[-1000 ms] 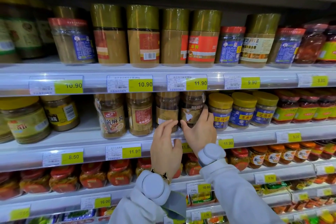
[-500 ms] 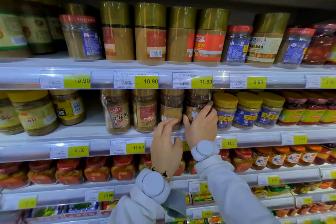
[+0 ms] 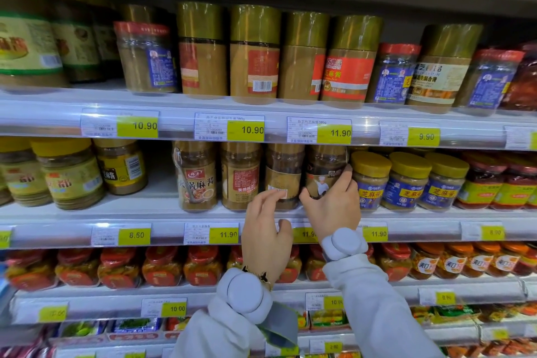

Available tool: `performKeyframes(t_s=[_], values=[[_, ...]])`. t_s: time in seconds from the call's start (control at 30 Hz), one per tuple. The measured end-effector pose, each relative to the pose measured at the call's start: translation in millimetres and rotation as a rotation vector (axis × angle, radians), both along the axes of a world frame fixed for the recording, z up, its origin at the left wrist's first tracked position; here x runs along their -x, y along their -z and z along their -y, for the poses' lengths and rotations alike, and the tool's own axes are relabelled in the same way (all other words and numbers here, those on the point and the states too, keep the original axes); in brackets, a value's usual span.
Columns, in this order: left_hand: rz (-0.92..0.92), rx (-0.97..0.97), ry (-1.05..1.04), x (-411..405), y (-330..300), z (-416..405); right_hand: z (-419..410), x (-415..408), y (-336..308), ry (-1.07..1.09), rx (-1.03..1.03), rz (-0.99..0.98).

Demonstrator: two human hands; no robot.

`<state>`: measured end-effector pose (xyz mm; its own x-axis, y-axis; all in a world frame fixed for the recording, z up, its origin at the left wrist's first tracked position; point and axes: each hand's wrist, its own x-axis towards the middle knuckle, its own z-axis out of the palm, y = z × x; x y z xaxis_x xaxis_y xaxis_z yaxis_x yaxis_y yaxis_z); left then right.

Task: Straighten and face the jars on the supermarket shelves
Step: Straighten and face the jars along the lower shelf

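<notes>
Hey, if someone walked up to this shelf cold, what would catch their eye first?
Probably the two hands at the middle shelf: the right hand grips a brown jar with a chef on its label, while the left hand reaches with spread fingers toward the neighbouring jar. Next, the bright yellow price tags along the shelf edges, and the row of tall gold-lidded jars on the shelf above.

The tall jars (image 3: 255, 52) on the upper shelf have dull gold lids, tan contents and red-orange labels. Red-lidded jars (image 3: 392, 73) among them carry blue labels. Price tags (image 3: 245, 130) along the white shelf edge (image 3: 43, 122) are white with yellow-green panels. To the right, yellow-lidded jars (image 3: 406, 180) wear blue labels with yellow characters. Both sleeves (image 3: 377, 308) are pale grey.
</notes>
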<state>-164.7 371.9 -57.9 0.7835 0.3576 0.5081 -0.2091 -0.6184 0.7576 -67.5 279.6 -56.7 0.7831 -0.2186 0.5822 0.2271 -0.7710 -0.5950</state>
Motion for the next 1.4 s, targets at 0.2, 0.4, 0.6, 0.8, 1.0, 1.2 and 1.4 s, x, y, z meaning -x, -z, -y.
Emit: performKeyframes(t_s=[0.2,0.4,0.6,0.8,1.0,1.2,1.4], values=[[0.001,-0.011,0.006,-5,3,5,19,0,3,-0.103,0.045,0.048],[0.009,-0.017,0.009,-8,2,10,13,6,3,-0.097,0.081,0.075],[0.017,-0.029,0.004,-11,0,12,9,5,5,-0.057,0.057,-0.054],[0.012,-0.029,0.012,-9,1,14,17,1,8,-0.142,0.05,-0.064],[0.002,-0.036,0.003,-9,0,14,21,2,10,-0.197,0.023,-0.036],[-0.004,-0.029,-0.012,-8,3,18,16,3,10,-0.168,0.022,-0.038],[-0.012,-0.014,-0.009,-5,5,22,16,1,9,-0.153,-0.014,-0.055]])
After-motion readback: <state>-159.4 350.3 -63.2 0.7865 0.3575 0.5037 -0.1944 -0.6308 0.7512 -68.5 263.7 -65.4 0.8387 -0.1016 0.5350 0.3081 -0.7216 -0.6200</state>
